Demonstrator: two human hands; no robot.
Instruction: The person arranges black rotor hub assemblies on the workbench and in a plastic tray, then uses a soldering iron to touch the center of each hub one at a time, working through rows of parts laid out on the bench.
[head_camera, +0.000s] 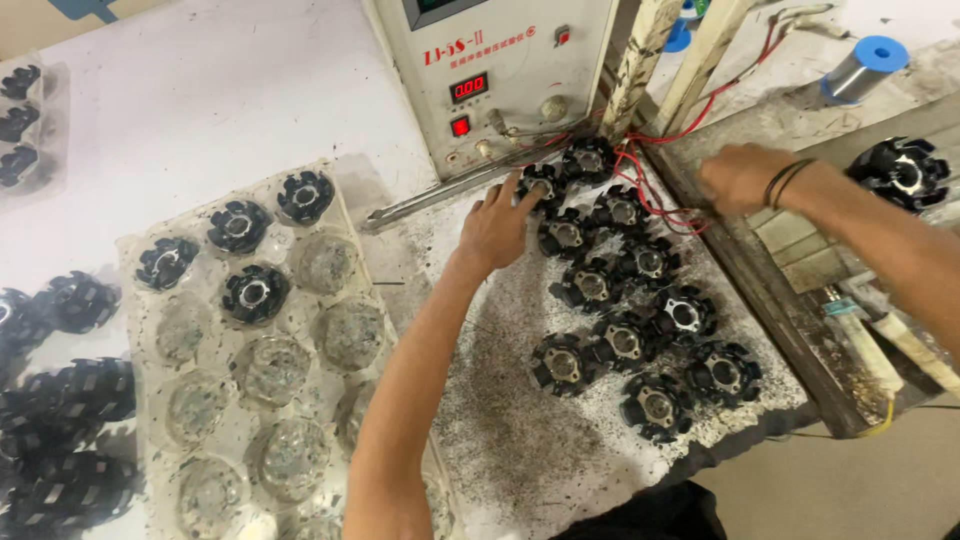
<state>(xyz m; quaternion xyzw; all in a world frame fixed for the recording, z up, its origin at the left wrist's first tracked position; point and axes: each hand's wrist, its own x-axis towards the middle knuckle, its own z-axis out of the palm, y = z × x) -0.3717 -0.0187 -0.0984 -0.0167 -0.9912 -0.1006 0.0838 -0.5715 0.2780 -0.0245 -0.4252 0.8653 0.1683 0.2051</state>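
Observation:
My left hand (495, 228) reaches across the dirty white bench and its fingertips touch a black round stator-like part (541, 183) at the far end of a double row of several such parts (625, 300). My right hand (738, 177) hovers, fingers curled, over the red wires (655, 195) at the row's right side; a dark band circles its wrist. I cannot tell whether it holds anything.
A clear plastic tray (262, 350) with round pockets lies left, a few black parts in its far pockets. More black parts are stacked at the far left (62, 430). A cream control box (497, 70) with red display stands behind. A solder spool (862, 66) sits top right.

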